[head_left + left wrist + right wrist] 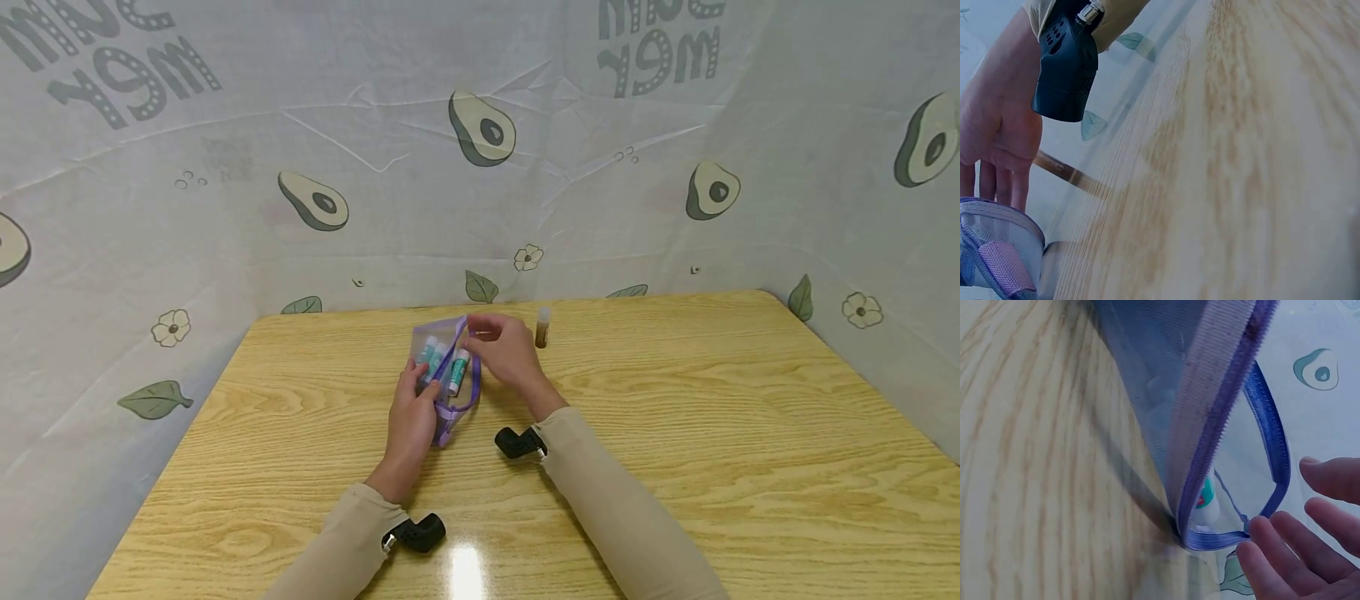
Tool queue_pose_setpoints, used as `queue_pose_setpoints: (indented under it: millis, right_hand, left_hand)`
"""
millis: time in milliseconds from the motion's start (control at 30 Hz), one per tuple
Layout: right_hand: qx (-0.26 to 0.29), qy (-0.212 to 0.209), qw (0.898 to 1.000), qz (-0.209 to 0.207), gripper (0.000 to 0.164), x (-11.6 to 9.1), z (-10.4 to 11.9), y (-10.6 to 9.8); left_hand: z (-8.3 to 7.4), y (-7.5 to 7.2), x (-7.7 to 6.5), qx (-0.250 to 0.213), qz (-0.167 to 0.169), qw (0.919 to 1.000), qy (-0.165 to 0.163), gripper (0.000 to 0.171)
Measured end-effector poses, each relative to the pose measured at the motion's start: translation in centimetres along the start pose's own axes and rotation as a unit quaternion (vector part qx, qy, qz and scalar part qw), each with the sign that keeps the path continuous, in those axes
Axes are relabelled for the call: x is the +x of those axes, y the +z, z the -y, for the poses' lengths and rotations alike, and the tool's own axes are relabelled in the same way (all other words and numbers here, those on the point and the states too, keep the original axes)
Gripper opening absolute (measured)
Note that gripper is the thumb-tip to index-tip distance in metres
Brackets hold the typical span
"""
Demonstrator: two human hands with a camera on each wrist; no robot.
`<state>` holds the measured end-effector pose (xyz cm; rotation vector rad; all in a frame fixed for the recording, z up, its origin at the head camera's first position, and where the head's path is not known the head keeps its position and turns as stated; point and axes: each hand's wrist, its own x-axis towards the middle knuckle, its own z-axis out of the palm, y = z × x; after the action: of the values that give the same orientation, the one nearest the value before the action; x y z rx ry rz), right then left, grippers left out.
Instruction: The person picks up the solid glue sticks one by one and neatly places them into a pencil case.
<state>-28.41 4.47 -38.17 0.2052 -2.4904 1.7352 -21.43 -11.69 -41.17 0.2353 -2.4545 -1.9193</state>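
My left hand [412,408] grips the side of a see-through zip pouch [442,329] with purple zipper edging, thumb by the opening. Several white tubes with green labels, looking like glue sticks [430,354], show through its wall. One more such glue stick [459,373] lies tilted within the unzipped mouth. Just right of that mouth is my right hand [506,350], fingers spread and slightly bent, holding nothing. In the right wrist view its fingertips [1260,528] reach the purple zipper band [1216,540]. From the left wrist, the pouch's end with its lilac tab [1007,265] covers my fingertips.
A small upright bottle [542,329] with brown contents and a pale cap stands behind my right hand near the table's back edge. The wooden table [675,400] meets a pale printed cloth [585,217] at the back and sides. Each wrist carries a black camera [517,443].
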Motion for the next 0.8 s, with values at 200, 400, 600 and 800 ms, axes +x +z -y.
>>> queue_pose_setpoints:
  millis: [200, 400, 600, 800]
  right_hand:
    - [0.015, -0.002, 1.0, 0.002, 0.044, 0.0, 0.5, -0.2]
    - [0.021, -0.018, 1.0, -0.008, 0.04, 0.0, 0.9, -1.0]
    - [0.035, -0.033, 0.998, -0.028, 0.039, 0.0, 1.2, -2.2]
    - [0.048, -0.041, 0.997, -0.043, 0.037, 0.2, 1.7, -3.2]
  left_hand:
    - [0.0, -0.1, -0.1, 0.001, -0.003, 1.0, 0.002, 0.054]
    - [0.0, -0.2, -0.2, -0.001, 0.001, 1.0, 0.003, 0.053]
    - [0.0, -0.2, -0.4, -0.001, 0.0, 1.0, 0.003, 0.052]
    - [0.1, -0.3, -0.5, -0.001, 0.0, 1.0, 0.004, 0.052]
